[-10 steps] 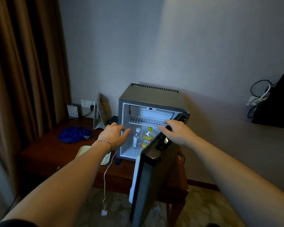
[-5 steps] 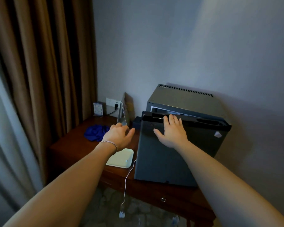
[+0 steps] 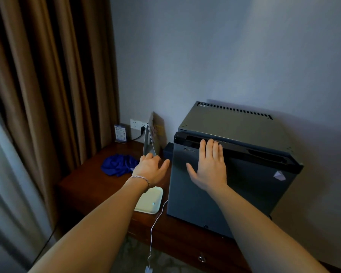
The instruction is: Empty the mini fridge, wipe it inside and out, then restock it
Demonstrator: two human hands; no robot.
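A brown curtain point(image 3: 47, 95) is noted along the left of the room, beside a grey wall, and a dark wooden table point(image 3: 91, 184) is seen below. The mini fridge point(image 3: 234, 154) is stood on the right of this table, against the wall, with its door point(image 3: 244, 194) shut flush to the cabinet; nothing of the interior can be seen. The right hand point(image 3: 210, 170) is laid flat on the upper door face, fingers extended and spread, fingertips at the black handle strip point(image 3: 244, 149); nothing is grasped. The left hand point(image 3: 152, 170) is held above the table just left of the fridge, fingers loosely curled and empty. A blue cloth point(image 3: 118, 164) is observed crumpled on the table left of that hand, and a pale tray point(image 3: 149, 201) with a white cable point(image 3: 156, 223) lies near the front edge. The step in hand is judged to be the closing of the door; the stage reached cannot be told. If outer wiping remains, the cloth would need to be taken up
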